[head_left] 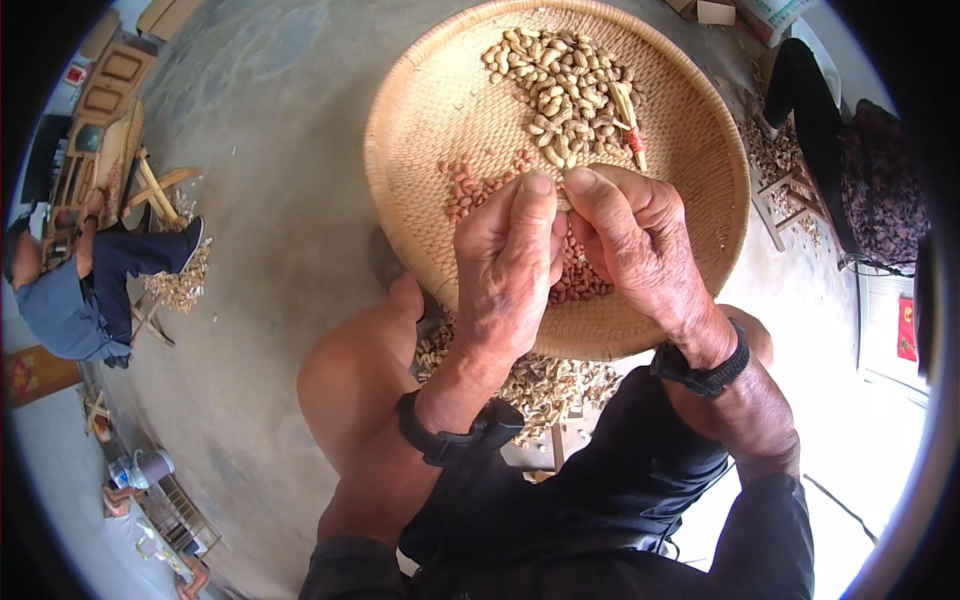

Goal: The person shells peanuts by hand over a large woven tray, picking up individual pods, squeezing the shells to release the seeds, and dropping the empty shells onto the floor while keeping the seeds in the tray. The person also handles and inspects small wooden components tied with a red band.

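Over a round woven basket (425, 120), my left hand (500, 255) and my right hand (640, 235) meet, thumbs side by side. Both are closed in a pinch on one small pale peanut (563, 201), mostly hidden by the fingers. Unshelled peanuts (565, 95) are heaped at the basket's far side. Reddish shelled kernels (465, 190) lie left of my hands, and more kernels (580, 280) are partly covered beneath them. A split wooden stick (628, 122) bound with red rests at the right edge of the unshelled heap.
Broken shells (555, 390) cover the floor below the basket, between my legs. At the left a seated person (75, 300) is beside a wooden stool (155, 190) and more shells. Another person in dark clothes (880, 190) sits at the right near a wooden stool (785, 205).
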Motion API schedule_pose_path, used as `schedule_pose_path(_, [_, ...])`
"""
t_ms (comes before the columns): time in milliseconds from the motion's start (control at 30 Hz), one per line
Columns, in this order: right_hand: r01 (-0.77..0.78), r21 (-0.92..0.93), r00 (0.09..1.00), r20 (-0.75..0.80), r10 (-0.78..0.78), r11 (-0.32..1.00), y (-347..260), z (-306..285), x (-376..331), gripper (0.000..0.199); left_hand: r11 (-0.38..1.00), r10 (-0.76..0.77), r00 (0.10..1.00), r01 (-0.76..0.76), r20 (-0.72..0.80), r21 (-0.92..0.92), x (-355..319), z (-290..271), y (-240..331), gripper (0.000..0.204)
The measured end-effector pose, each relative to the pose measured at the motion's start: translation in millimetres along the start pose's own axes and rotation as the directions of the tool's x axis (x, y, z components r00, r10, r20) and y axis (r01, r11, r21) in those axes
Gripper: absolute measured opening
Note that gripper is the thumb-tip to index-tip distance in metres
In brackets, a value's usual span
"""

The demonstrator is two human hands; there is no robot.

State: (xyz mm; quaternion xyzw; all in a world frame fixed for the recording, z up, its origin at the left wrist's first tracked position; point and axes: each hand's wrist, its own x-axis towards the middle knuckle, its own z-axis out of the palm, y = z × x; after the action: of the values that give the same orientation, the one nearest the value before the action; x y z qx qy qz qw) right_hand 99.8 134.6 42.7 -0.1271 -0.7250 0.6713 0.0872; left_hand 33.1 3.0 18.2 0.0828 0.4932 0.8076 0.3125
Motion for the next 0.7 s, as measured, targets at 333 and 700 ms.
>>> schedule_pose_path(333, [0.040,0.052,0.998,0.039,-0.042,0.998,-2.8,-5.8,5.2,0.036,1.000,0.022,1.000,-0.022,0.015,0.003,0.6,1.1,-3.6,0.034])
schedule_pose_path(700, [0.253,-0.036,0.967,-0.024,-0.254,0.967,7.5,5.0,8.9,0.022,0.977,-0.029,0.992,0.053,0.121,-0.208,4.2,-5.5,-2.5,0.025])
